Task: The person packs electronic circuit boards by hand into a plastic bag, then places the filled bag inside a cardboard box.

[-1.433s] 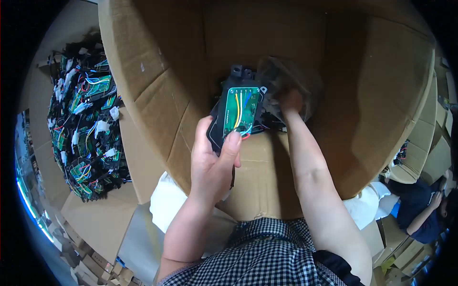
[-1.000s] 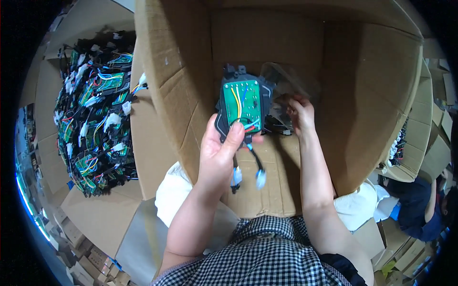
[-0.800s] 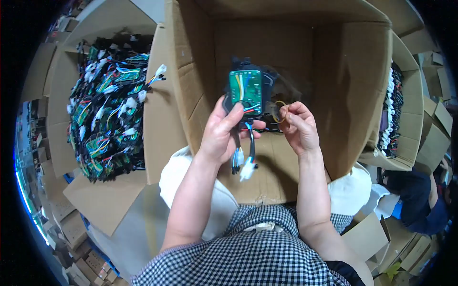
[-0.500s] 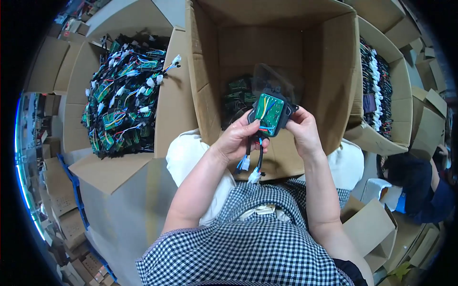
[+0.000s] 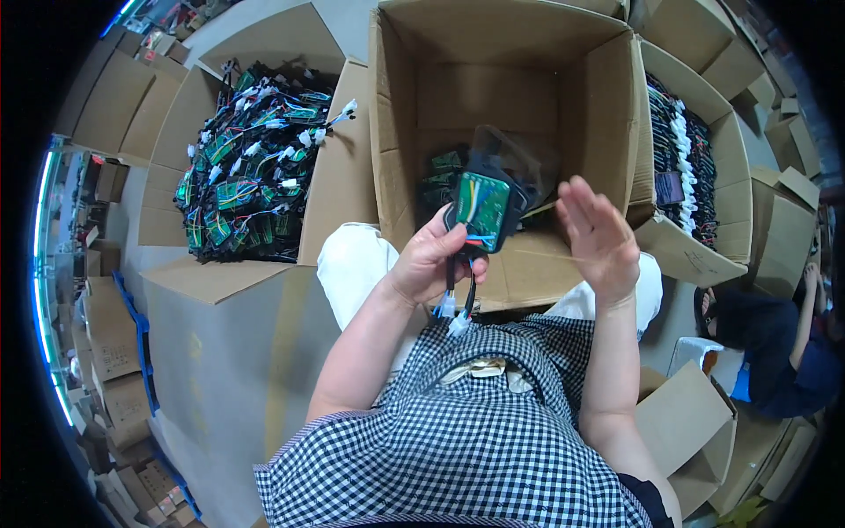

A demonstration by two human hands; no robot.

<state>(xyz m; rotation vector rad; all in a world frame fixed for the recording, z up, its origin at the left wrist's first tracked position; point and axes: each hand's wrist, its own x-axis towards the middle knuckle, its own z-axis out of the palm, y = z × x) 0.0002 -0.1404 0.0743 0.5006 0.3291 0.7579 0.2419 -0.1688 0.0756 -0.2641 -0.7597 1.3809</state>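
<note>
My left hand (image 5: 430, 260) grips a green circuit board (image 5: 481, 208) seated in a black housing, thumb on its lower left corner. Yellow, white, blue and red wires cross the board, and black cables with white connectors (image 5: 459, 325) hang below my fingers. To the right of the board and apart from it, my right hand (image 5: 602, 238) is raised, fingers stretched out, with nothing held in it. Both hands are above the near part of a deep open cardboard box (image 5: 506, 88). Inside it lie more green boards (image 5: 443, 167) and a clear plastic piece (image 5: 519, 158), partly hidden by the held board.
At the left, a cardboard box holds a heap of wired circuit boards (image 5: 255, 167). Another box at the right holds rows of black cables with white connectors (image 5: 682, 150). A person in dark clothes (image 5: 775, 352) sits at the far right, near an open carton (image 5: 682, 422).
My right hand has let go of the housing and moved right, its fingers now stretched out. The board stays in my left hand, shifted slightly left. The whole view has shifted a little.
</note>
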